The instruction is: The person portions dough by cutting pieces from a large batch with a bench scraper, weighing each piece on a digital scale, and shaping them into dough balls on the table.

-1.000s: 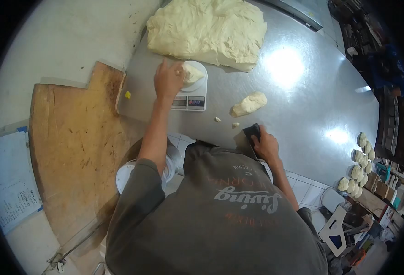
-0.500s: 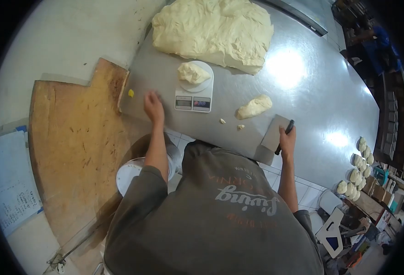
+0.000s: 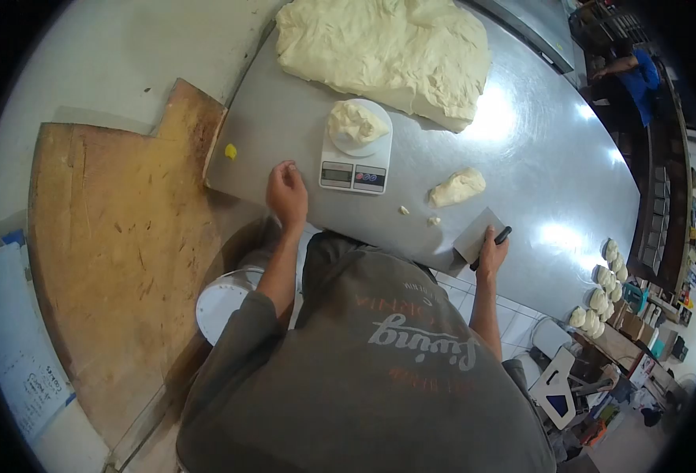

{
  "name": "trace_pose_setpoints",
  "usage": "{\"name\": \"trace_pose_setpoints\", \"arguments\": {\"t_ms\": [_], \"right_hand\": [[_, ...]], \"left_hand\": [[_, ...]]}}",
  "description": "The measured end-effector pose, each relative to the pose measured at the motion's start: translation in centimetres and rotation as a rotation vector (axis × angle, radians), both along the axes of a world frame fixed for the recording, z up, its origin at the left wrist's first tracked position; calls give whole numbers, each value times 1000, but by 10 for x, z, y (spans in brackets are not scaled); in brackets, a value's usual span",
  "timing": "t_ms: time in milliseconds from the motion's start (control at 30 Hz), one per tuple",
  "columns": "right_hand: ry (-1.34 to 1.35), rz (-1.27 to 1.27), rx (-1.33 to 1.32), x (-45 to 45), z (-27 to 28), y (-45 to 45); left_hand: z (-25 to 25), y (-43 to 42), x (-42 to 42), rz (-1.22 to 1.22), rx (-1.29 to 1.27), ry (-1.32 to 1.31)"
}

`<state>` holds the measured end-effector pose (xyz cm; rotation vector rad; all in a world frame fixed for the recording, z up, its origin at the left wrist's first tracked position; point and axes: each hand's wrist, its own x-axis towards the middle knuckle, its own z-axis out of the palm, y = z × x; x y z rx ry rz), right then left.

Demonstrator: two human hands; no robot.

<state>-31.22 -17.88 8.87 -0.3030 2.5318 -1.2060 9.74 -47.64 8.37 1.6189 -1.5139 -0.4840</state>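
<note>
My left hand (image 3: 288, 194) is over the table's near edge, left of a white scale (image 3: 354, 169). Its fingers are loosely curled, with nothing seen in them. A lump of dough (image 3: 356, 123) rests on the scale's round plate. My right hand (image 3: 492, 254) grips the black handle of a dough scraper (image 3: 479, 234), its metal blade pointing left. Beyond the scraper lies a longer dough piece (image 3: 458, 188), with two small scraps nearby. A large slab of dough (image 3: 387, 55) covers the far part of the metal table (image 3: 411, 236).
Several dough balls (image 3: 599, 299) sit at the table's right edge. A wooden board (image 3: 127, 236) stands at left, with a yellow bit (image 3: 231, 150) beside it. A white bucket (image 3: 222, 303) is below the table. Another person in blue (image 3: 640, 83) is at the far right.
My left hand has let go of the dough on the scale and drawn back toward me. My right hand has shifted rightward with the scraper, whose blade has turned flatter. The view has shifted slightly.
</note>
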Motion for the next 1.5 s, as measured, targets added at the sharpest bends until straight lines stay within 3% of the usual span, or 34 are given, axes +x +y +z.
{"name": "trace_pose_setpoints", "arguments": {"t_ms": [233, 367, 467, 567, 667, 767, 833, 933, 1033, 1067, 1133, 1200, 1333, 1433, 1500], "right_hand": [[100, -94, 149, 20, 10, -17], [245, -40, 254, 44, 28, -41], [370, -47, 283, 40, 4, -43], [678, -34, 428, 46, 1, -53], [942, 228, 214, 71, 31, -77], [247, 589, 55, 123, 64, -97], [380, 739, -28, 157, 67, -108], [581, 870, 48, 165, 38, -114], [491, 963, 142, 143, 39, -131], [421, 914, 125, 139, 46, -140], [285, 816, 85, 141, 113, -182], [244, 742, -110, 138, 143, -222], [264, 704, -414, 142, 149, -299], [483, 1003, -12, 130, 101, -328], [708, 911, -48, 125, 96, -324]], "left_hand": [[18, 3, 5, -157, 124, 56], [17, 2, 9, -222, 77, 10], [9, -1, 13, -229, 9, 2], [10, -1, 13, -243, 0, 7], [11, -1, 14, -239, 12, 26], [9, -1, 15, -241, 3, 19], [8, -1, 15, -242, -17, -4], [6, -1, 16, -252, -22, 17], [10, 1, 15, -258, 3, 26], [11, 1, 16, -263, 7, 22], [11, 0, 15, -269, 9, 16], [17, 2, 15, -269, 86, 22], [13, 2, 13, -239, 116, 20], [2, 1, 16, -234, 79, -87], [0, 1, 16, -234, 64, -83]]}}
